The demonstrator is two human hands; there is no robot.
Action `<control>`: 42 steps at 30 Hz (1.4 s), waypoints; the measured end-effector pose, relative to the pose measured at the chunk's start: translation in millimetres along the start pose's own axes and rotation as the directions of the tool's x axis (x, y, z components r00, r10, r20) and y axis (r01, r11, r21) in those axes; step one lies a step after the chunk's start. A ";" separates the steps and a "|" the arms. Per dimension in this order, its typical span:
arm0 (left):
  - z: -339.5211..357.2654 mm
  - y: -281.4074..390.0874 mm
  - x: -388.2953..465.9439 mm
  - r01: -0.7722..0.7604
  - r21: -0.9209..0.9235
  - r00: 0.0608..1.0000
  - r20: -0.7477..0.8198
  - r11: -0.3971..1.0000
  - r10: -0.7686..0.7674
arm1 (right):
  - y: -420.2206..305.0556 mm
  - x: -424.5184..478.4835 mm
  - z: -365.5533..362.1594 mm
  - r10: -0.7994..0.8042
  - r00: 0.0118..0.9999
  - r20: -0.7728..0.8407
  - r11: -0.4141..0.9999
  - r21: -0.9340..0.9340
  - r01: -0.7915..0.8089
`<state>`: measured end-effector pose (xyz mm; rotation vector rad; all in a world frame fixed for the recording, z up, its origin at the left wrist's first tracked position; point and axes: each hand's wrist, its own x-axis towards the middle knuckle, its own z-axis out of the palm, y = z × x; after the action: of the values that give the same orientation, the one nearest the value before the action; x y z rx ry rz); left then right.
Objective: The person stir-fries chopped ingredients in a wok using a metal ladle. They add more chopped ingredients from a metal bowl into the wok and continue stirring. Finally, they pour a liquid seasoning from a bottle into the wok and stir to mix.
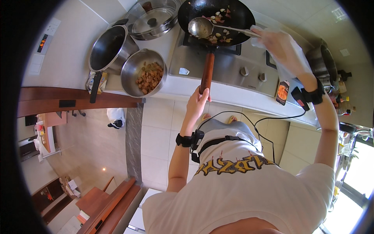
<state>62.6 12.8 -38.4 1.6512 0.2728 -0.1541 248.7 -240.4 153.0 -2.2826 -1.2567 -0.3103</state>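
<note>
My left hand [198, 102] grips the brown wooden handle [208, 71] of a black wok [185, 17] on the gas hob. In a thin clear plastic glove, my right hand [280, 48] holds the shaft of a metal ladle [201, 27]. The ladle's bowl is inside the wok, on its left side. Around it lie garlic pieces [218, 34] and chopped pink and purplish pieces that look like onion or shallot. Left of the hob, a steel bowl [128, 77] contains browned diced pieces [150, 77], perhaps meat.
Beside the bowl stands a steel saucepan [128, 44]; behind it is a lidded glass-topped pan [152, 22]. A phone [282, 93] lies at the counter's front right. A steel pot [321, 61] and bottles [344, 105] line the right. Black cables [280, 117] hang before me. A black-and-white animal [116, 117] lies beyond the doorway.
</note>
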 end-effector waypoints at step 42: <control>3.4 -5.7 2.8 -0.074 -0.114 0.997 0.008 0.991 0.075 | 4.4 -10.8 8.7 0.096 0.995 0.019 0.935 -0.344 -0.084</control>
<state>63.9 10.0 -45.0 1.5448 0.2067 -0.0907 246.1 -245.4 139.5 -2.6415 -1.1852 -0.4902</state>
